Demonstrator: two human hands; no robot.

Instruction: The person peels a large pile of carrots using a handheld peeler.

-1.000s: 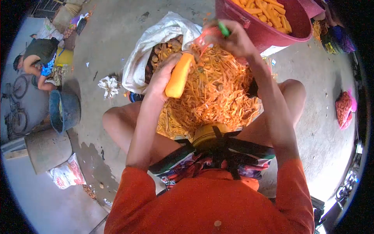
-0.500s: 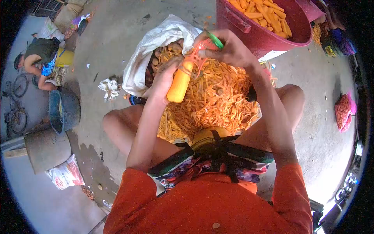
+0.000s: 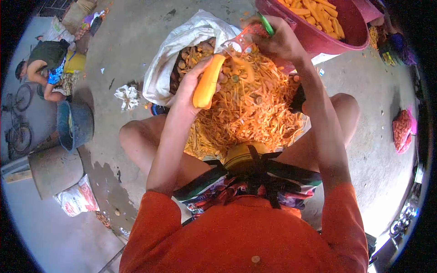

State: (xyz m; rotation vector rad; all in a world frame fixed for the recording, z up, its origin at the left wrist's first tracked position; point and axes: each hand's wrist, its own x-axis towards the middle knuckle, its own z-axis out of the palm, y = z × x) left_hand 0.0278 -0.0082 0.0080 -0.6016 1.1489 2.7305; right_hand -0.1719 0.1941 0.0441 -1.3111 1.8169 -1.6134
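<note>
A smooth peeled carrot point(image 3: 208, 85) lies along my left hand point(image 3: 189, 87), whose fingers are wrapped round it. My right hand point(image 3: 283, 42) grips a peeler point(image 3: 244, 38), red at the head with a bright green part near the fingers. The peeler is just above and to the right of the carrot's upper end, apart from it. Below both hands spreads a heap of orange peelings point(image 3: 255, 116), with a blurred strip over it. Beside my left hand, a white sack point(image 3: 158, 68) lies open, with unpeeled carrots point(image 3: 193, 55) inside.
A red tub point(image 3: 314, 40) of peeled carrots point(image 3: 318, 16) stands at upper right. Farther left are a person point(image 3: 43, 68) bent over, a dark tub point(image 3: 75, 127) and a printed bag point(image 3: 78, 198). A pink net bag point(image 3: 402, 132) lies far right.
My right hand has moved the peeler up and to the right, off the carrot. My left hand still holds the carrot, now slightly higher and tilted a little differently.
</note>
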